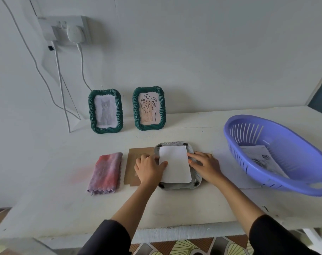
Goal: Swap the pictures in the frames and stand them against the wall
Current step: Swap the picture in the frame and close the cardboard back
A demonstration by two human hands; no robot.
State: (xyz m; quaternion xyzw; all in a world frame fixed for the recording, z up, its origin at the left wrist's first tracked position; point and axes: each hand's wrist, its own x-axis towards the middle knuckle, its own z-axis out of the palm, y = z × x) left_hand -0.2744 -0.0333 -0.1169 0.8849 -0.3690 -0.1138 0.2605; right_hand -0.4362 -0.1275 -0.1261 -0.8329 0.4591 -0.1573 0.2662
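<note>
— Where are your hands now?

— Both are at the lower middle of the frame, on the grey frame (pixel 174 143), which lies face down on the bench (pixel 193 205). A white sheet (pixel 174 164) lies on its back, with the blank side up.

— What does your left hand do?

— My left hand (pixel 150 169) is at the left edge of the white sheet. The thumb lies on top of the paper and the other fingers are bent beside the edge. I cannot tell if they go under the sheet, so I cannot say if I pinch it or only press it.

— And the right one?

— My right hand (pixel 204 165) is at the right edge. The fingers are nearly straight and lie flat. The tips touch the edge of the sheet and the frame under it. This hand grasps nothing.

— What is beside the frame?

— Just left of it lies the cardboard back (pixel 131 162), partly under my left hand. Further left there is a folded cloth (pixel 106 173), pink and purple.

— And the other frames?

— Two green ones stand against the wall (pixel 193 61), a little above the middle: the cat frame (pixel 106 111) on the left and the leaf frame (pixel 149 108) near it, not touching. At the right a purple basket (pixel 300 188) stands with printed sheets (pixel 263 159) inside.
</note>
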